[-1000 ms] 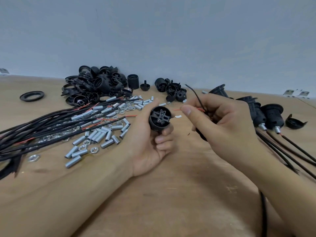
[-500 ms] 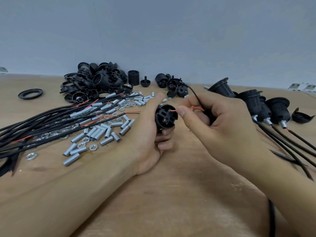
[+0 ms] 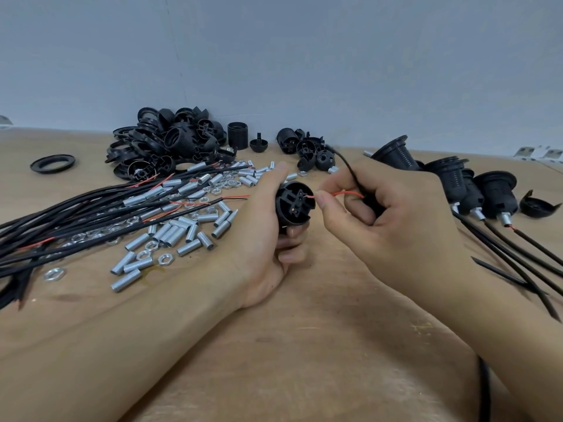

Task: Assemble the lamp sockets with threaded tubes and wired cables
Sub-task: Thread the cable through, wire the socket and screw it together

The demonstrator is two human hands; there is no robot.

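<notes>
The left hand (image 3: 268, 239) grips a black lamp socket (image 3: 294, 205) at the middle of the wooden table (image 3: 304, 345), fingers curled beneath it and thumb along its top, its open terminal face turned toward three o'clock; the right hand (image 3: 396, 226), just at three o'clock of the socket, pinches a red wire (image 3: 344, 194) between thumb and forefinger, its tip touching a terminal slot in the socket's face; that hand's other fingers curl round the black cable (image 3: 350, 175) from which the wire comes, and the cable arcs away toward twelve o'clock.

At nine o'clock of the socket lies a fan of black wired cables (image 3: 76, 214), several carrying silver tubes near their red-tipped ends; among and below them, toward eight o'clock, are scattered loose threaded tubes (image 3: 170, 236) and hex nuts (image 3: 166, 258); at eleven o'clock sits a heap of black socket parts (image 3: 170, 141), with a single black ring (image 3: 52, 163) apart at ten o'clock; a smaller cluster of black caps (image 3: 307, 147) lies at twelve o'clock.

At two to three o'clock stand assembled sockets (image 3: 475, 190) in a row, each with a silver tube and black cable trailing toward four o'clock; a black half-shell (image 3: 537, 205) lies just beyond them at three o'clock.
</notes>
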